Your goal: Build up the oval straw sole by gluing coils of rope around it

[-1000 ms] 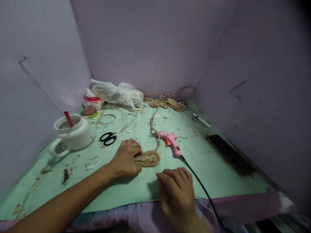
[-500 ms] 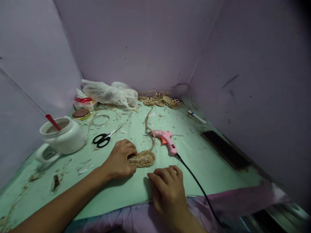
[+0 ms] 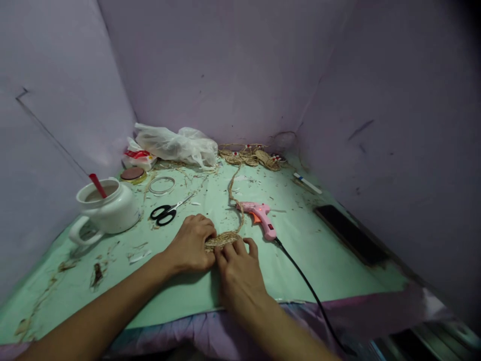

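A flat, oval coil of braided straw-coloured rope point(image 3: 224, 239) lies on the green table cover, partly hidden by both hands. My left hand point(image 3: 192, 243) grips its left end between thumb and fingers. Closed over the near right side of the coil is my right hand point(image 3: 240, 271), its fingertips pressed on the rope. The loose braid point(image 3: 232, 185) runs from the coil towards the back, passing over the nozzle end of a pink glue gun point(image 3: 259, 211). That gun lies on its side just beyond my right hand.
Black-handled scissors point(image 3: 165, 213) and a white mug point(image 3: 112, 210) with a red-handled tool stand left. A plastic bag point(image 3: 180, 145) and more woven pieces point(image 3: 244, 156) sit at the back. A phone point(image 3: 351, 233) lies right; the gun's black cord point(image 3: 306, 283) crosses the front edge.
My right hand has moved forward and left from the table onto the coil, its fingers now on the rope. My left hand keeps its grip. The whole view has shifted slightly.
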Action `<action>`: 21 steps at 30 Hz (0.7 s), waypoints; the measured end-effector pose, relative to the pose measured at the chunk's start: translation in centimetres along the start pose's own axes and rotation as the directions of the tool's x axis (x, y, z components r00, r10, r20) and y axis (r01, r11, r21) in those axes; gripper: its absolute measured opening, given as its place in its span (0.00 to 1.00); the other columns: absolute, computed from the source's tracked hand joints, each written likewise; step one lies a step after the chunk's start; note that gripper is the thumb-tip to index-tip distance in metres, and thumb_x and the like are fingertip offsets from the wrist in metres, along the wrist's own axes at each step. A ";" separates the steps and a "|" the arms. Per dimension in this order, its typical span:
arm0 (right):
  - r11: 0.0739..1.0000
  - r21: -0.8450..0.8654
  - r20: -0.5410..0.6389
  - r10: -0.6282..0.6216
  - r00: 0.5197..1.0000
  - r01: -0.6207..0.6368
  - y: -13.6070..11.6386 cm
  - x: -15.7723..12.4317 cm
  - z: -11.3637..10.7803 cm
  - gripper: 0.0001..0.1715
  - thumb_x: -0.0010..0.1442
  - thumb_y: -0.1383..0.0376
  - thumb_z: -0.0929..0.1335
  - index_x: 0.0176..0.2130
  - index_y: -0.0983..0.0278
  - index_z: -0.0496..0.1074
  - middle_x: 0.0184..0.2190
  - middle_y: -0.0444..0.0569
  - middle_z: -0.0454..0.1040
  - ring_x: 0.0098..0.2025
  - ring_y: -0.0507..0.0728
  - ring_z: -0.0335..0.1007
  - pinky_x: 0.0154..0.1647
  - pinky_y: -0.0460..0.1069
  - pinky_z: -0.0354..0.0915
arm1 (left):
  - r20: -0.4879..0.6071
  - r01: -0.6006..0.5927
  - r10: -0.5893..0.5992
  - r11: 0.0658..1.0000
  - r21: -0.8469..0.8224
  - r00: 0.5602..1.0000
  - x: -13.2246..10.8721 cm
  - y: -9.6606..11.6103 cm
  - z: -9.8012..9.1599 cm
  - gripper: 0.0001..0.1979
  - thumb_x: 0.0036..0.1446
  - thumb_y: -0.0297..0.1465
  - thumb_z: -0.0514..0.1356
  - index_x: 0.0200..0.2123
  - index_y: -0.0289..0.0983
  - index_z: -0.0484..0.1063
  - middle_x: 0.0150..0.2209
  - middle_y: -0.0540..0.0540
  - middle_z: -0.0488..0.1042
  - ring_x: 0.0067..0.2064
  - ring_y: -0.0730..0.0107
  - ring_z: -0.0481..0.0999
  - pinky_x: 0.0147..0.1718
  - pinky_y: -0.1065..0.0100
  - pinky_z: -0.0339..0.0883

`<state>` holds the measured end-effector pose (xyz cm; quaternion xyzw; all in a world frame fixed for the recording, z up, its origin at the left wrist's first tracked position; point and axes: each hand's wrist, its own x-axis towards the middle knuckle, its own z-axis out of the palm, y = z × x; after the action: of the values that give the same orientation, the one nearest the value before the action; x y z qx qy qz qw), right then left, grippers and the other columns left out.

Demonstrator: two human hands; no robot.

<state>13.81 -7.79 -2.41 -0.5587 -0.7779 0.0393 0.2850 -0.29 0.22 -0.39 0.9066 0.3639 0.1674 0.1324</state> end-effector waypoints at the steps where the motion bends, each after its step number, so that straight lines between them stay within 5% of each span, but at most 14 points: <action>1: 0.998 0.053 -0.019 0.019 1.000 -0.017 0.4 0.1 -0.4 0.16 0.43 0.72 0.69 0.36 0.64 0.75 0.32 0.53 0.75 0.38 0.63 0.66 0.47 0.62 0.54 | -0.011 -0.002 0.002 1.000 0.012 1.000 -0.1 0.1 -0.1 0.08 0.40 0.28 0.59 0.28 0.37 0.72 0.31 0.44 0.73 0.38 0.56 0.69 0.42 0.56 0.61; 6: 0.881 0.415 -0.201 0.330 0.922 -0.225 4.1 0.7 -3.4 0.14 0.56 0.66 0.64 0.42 0.63 0.74 0.37 0.55 0.76 0.41 0.62 0.68 0.44 0.60 0.61 | -0.122 -0.020 0.028 0.997 0.070 0.992 -0.9 0.3 -0.9 0.14 0.37 0.26 0.58 0.32 0.35 0.68 0.35 0.41 0.71 0.39 0.56 0.68 0.47 0.52 0.59; 9: 0.664 0.680 -0.075 0.485 0.871 -0.311 5.1 1.7 -4.4 0.16 0.57 0.58 0.67 0.43 0.64 0.73 0.39 0.57 0.77 0.40 0.62 0.72 0.40 0.57 0.66 | -0.313 -0.025 0.060 0.993 0.115 0.948 -1.2 0.2 -1.5 0.15 0.43 0.27 0.58 0.38 0.35 0.65 0.40 0.38 0.69 0.43 0.53 0.67 0.50 0.49 0.57; 12: 0.393 0.862 0.140 0.424 0.895 -0.320 3.9 3.4 -3.9 0.21 0.49 0.56 0.72 0.42 0.64 0.75 0.39 0.56 0.78 0.39 0.62 0.75 0.37 0.55 0.69 | -0.491 -0.001 0.087 0.985 0.173 0.867 -1.2 0.4 -1.5 0.16 0.48 0.28 0.58 0.42 0.36 0.61 0.41 0.37 0.67 0.46 0.50 0.66 0.51 0.46 0.56; 16: 0.128 0.955 0.212 0.341 0.916 -0.269 2.0 5.7 -2.1 0.18 0.45 0.58 0.73 0.37 0.64 0.76 0.34 0.49 0.78 0.37 0.58 0.74 0.41 0.53 0.68 | -0.527 0.048 0.021 0.992 0.116 0.850 -1.3 0.9 -0.7 0.16 0.49 0.27 0.58 0.42 0.38 0.59 0.40 0.40 0.68 0.44 0.52 0.67 0.49 0.46 0.57; 19: 0.043 0.967 0.223 0.343 0.913 -0.252 2.0 6.5 -1.2 0.14 0.45 0.61 0.73 0.33 0.65 0.75 0.29 0.46 0.76 0.33 0.56 0.72 0.38 0.50 0.66 | -0.515 0.134 -0.181 0.983 -0.127 0.838 -1.3 0.7 -0.7 0.13 0.51 0.33 0.59 0.39 0.40 0.60 0.36 0.44 0.68 0.39 0.56 0.69 0.44 0.52 0.62; 21: 0.024 0.963 0.248 0.325 0.913 -0.270 2.4 6.4 -0.8 0.14 0.43 0.62 0.74 0.32 0.66 0.75 0.28 0.46 0.76 0.31 0.55 0.71 0.36 0.50 0.66 | -0.420 0.188 -0.363 0.897 -0.401 0.832 -1.1 0.5 -1.1 0.16 0.51 0.39 0.58 0.41 0.39 0.62 0.35 0.44 0.70 0.37 0.58 0.71 0.40 0.57 0.65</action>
<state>14.89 -1.42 -0.09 -0.3720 -0.4082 0.5946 0.5843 -1.18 -0.75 0.56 0.7351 0.4792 0.4283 0.2159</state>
